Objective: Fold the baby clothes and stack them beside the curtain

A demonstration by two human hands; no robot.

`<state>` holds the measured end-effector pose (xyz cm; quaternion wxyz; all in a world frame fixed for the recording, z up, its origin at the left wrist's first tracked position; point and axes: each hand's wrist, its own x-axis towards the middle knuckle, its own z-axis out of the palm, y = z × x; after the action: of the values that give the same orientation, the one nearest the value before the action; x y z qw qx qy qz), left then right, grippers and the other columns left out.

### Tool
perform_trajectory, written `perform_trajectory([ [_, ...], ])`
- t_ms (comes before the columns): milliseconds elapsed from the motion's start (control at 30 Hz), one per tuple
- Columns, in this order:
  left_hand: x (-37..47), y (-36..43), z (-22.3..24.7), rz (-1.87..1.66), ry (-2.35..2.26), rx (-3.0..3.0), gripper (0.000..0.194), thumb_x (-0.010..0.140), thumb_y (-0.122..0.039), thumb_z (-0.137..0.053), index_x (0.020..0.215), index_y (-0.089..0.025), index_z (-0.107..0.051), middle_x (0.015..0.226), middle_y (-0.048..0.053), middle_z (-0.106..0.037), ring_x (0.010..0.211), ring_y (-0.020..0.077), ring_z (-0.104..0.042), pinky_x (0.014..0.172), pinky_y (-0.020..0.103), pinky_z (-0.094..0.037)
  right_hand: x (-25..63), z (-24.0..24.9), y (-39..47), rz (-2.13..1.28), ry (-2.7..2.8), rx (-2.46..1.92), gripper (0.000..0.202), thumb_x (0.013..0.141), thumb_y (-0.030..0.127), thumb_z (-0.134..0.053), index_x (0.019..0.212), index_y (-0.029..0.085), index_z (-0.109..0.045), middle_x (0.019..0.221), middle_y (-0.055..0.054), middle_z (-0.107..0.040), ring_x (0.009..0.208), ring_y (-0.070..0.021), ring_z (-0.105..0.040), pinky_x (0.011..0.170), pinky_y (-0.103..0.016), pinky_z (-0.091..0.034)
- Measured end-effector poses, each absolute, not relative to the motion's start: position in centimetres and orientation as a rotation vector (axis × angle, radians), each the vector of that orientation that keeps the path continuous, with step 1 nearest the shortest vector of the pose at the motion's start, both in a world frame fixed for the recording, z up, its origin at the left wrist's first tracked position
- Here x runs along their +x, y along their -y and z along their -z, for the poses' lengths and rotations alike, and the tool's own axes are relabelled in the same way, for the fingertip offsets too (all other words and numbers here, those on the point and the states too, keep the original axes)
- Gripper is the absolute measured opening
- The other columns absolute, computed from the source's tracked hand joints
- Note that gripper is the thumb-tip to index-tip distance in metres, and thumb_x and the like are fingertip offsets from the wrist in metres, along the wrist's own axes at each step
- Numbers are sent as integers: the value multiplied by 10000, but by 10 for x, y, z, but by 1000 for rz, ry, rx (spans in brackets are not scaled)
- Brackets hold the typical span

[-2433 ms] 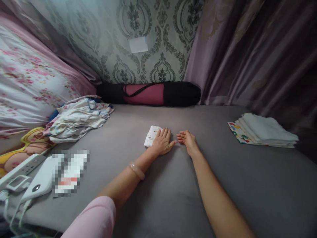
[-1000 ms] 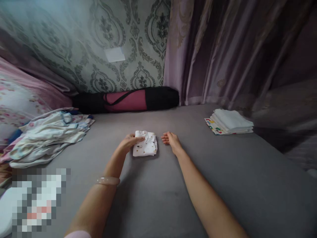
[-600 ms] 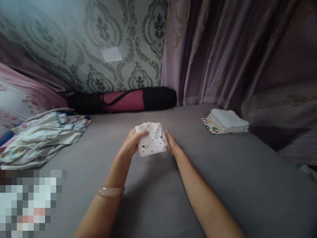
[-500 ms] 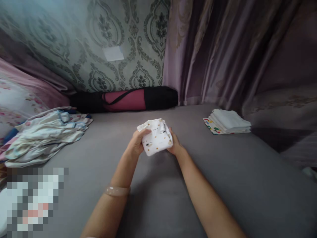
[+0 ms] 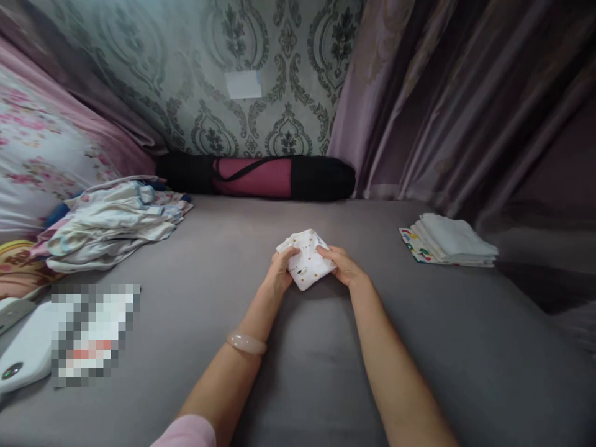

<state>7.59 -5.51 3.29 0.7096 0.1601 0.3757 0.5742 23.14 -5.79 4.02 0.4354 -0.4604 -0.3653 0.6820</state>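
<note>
A folded white cloth [image 5: 309,262] with small brown dots and dark printed figures is held between my two hands, just over the grey bed sheet [image 5: 298,347]. My left hand [image 5: 281,270] grips its left edge, thumb lying on top. On the opposite edge, my right hand [image 5: 343,264] pinches the cloth, its thumb also on the upper face. The fingers beneath the cloth are mostly hidden. A pale bangle [image 5: 246,343] circles my left forearm.
To the right lies a stack of folded white cloths [image 5: 459,239]. A loose heap of cloths [image 5: 112,226] is at the left, with a white device [image 5: 28,347] and a blurred-out item [image 5: 95,338] nearer. A black and maroon long bag [image 5: 256,178] lies along the wall.
My right thumb has come from the cloth's side onto its top. The cloth now sits flatter and looks lower. The whole view has shifted and tilted.
</note>
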Motion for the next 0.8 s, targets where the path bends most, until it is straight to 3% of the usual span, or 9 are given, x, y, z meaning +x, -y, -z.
perform_trajectory([
  [167, 80, 57, -30, -1270, -820, 391, 463, 543, -67, -667, 999, -131, -618, 892, 69, -713, 770, 201, -677, 838, 352, -533, 232, -40, 49, -1486, 1024, -1276, 188, 725, 220, -753, 887, 139, -706, 762, -39, -731, 610, -143, -637, 555, -216, -476],
  [367, 74, 61, -32, -1194, -858, 516, 309, 680, -145, -721, 968, -139, -611, 963, 88, -700, 815, 163, -677, 767, 271, -541, 264, -60, 54, -1290, 1059, -1289, 198, 719, 213, -745, 904, 155, -708, 795, -27, -736, 653, -150, -655, 599, -229, -497],
  [533, 71, 60, -31, -1172, -1005, 604, 215, 761, -131, -665, 964, -126, -596, 946, 107, -688, 840, 166, -692, 733, 255, -555, 334, -91, 67, -997, 1050, -1411, 167, 747, 199, -724, 906, 155, -703, 809, -30, -735, 664, -151, -660, 594, -227, -509],
  [800, 74, 60, -26, -1155, -1199, 673, 139, 764, -138, -646, 889, -117, -590, 815, 74, -673, 672, 134, -675, 637, 224, -538, 478, -151, 78, -698, 769, -1549, 75, 786, 108, -701, 854, 135, -680, 695, -61, -711, 574, -163, -636, 578, -290, -532],
])
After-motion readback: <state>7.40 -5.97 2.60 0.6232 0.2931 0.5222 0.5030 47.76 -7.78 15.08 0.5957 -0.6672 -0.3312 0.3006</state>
